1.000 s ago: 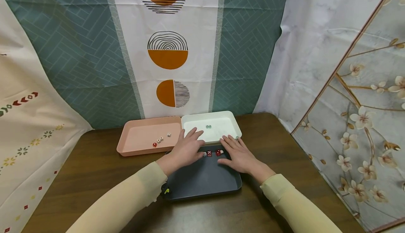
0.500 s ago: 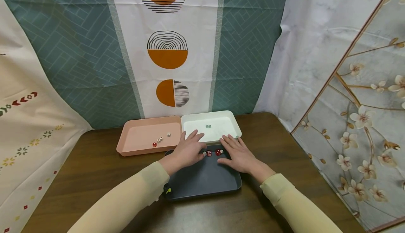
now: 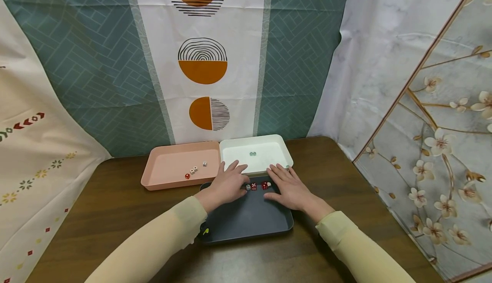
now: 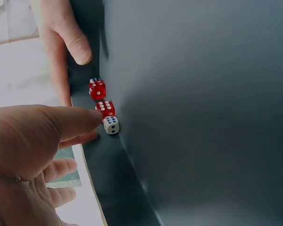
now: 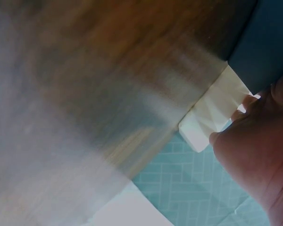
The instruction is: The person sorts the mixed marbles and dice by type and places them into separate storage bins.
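Observation:
In the head view, my left hand reaches over the back left of a dark tray, fingers spread. Its thumb tip is right at a white die with blue pips and a red die in the left wrist view. Another red die and a second white die stand along the same back wall. My right hand lies flat, fingers straight, across the tray's back right corner, fingertips over the near edge of a white tray.
A pink tray at the back left holds a red die and several white dice. Small pale green pieces lie in the white tray. Brown wooden table surrounds the trays, with patterned cloths behind.
My left hand has shifted slightly to the right and toward me, its thumb and index finger staying near the white die. The right hand and the row of dice look unchanged.

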### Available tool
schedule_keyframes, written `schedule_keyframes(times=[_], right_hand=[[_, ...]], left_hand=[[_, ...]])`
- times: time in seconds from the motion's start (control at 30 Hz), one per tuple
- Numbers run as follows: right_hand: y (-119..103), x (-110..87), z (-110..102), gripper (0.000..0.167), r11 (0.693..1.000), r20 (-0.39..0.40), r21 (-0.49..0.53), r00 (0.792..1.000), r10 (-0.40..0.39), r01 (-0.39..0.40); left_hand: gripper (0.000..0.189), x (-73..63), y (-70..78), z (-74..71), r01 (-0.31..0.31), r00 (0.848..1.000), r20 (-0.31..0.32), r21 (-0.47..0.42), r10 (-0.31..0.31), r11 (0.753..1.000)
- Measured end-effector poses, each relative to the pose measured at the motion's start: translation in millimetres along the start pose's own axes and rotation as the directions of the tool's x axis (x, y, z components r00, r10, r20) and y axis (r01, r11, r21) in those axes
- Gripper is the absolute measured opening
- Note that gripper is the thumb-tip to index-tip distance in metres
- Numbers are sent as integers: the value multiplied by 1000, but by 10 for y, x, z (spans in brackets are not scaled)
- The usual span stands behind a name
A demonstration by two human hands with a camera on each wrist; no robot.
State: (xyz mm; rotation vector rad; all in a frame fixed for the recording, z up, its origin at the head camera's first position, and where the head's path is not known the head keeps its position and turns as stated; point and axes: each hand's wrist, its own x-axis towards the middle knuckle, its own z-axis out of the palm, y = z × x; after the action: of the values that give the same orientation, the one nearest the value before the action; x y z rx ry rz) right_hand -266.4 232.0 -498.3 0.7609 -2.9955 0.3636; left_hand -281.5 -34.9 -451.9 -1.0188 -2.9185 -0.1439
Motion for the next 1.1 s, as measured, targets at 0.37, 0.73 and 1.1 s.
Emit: schedule_keyframes(times=[0.37, 0.73, 1.1], right_hand=[[-34, 2, -16, 97, 1000, 31, -11, 999, 28, -28], [-19, 6, -8, 97, 999, 24, -18, 999, 28, -28], [-19, 5, -2, 97, 999, 27, -7, 999, 32, -32]], left_hand=[[32, 12, -25, 32, 15, 999, 37, -33, -14, 999], [27, 6, -59, 110, 8, 1000, 10, -75, -7, 997], [23, 25, -123, 190, 7, 1000, -8, -123, -8, 992]])
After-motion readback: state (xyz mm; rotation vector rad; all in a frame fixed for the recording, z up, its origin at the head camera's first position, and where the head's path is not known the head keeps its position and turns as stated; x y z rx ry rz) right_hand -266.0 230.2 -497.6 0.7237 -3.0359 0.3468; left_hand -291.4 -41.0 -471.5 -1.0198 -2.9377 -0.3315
